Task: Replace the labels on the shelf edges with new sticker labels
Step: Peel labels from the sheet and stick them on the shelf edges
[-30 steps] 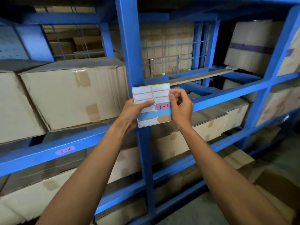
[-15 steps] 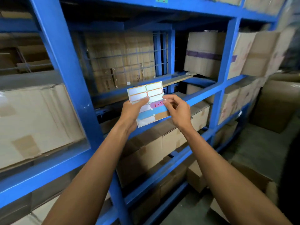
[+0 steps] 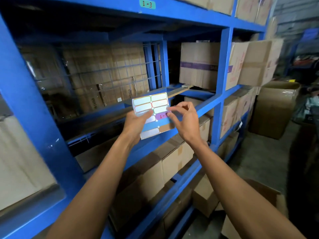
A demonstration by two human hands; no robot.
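- The left hand (image 3: 136, 125) grips a white rectangular paper sheet of colour-bordered sticker labels (image 3: 151, 114), thumb across its front.
- The right hand (image 3: 185, 123), just right of the sheet, pinches the purple sticker label marked in red (image 3: 161, 116) at its right end.

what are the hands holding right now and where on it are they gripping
The left hand grips the sticker sheet by its left edge, thumb on the front. The right hand pinches the right end of the purple label on that sheet.
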